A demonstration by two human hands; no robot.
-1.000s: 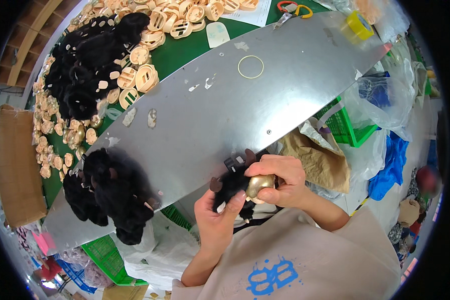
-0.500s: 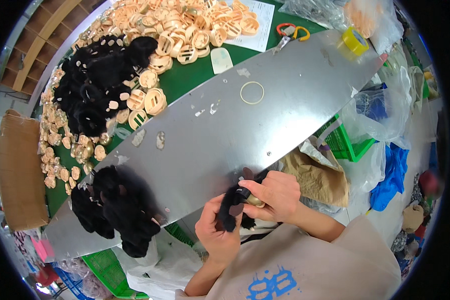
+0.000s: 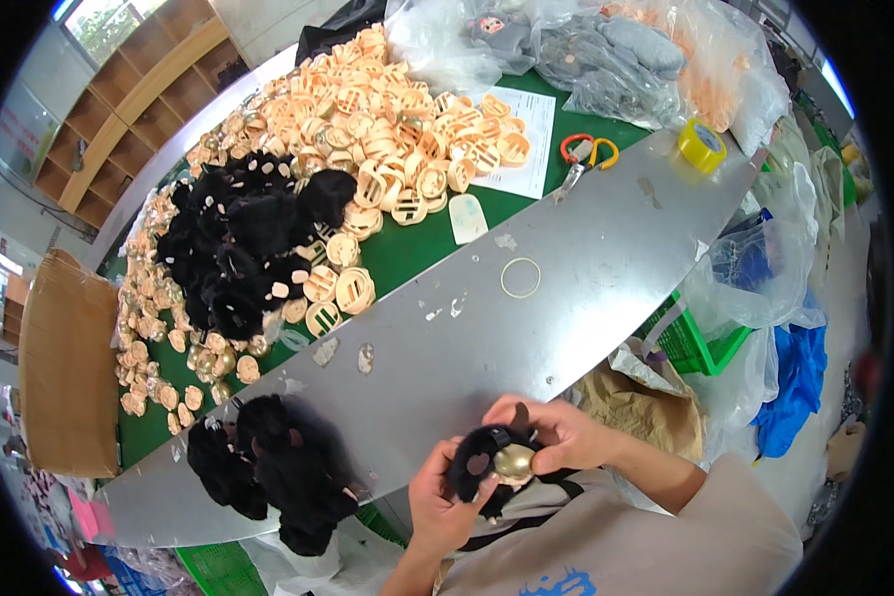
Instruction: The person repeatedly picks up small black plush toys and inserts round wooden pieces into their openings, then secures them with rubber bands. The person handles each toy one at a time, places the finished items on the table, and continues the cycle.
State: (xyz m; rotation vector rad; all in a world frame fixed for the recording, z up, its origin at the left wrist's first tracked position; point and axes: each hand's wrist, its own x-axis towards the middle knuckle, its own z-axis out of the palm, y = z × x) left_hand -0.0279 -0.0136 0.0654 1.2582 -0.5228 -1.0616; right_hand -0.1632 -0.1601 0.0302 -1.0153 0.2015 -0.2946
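Observation:
A small black plush toy is between my two hands above the near edge of the metal tabletop. It has a brown ear-like patch, and a shiny gold dome sits in its front opening. My left hand grips the plush from the left, thumb near the dome. From the right, my right hand holds its upper rim and the side of the dome. Black plush toys lie to the left at the tabletop's edge. A larger heap of black plush pieces rests on the green surface further back.
A big pile of peach plastic parts covers the green table. On the metal tabletop lie a rubber ring, scissors and yellow tape. A cardboard box stands left; a green basket is right.
The plush toy has been turned in my hands, so its gold dome now shows much more fully. My right hand has shifted along its rim. The view has tilted, showing more background.

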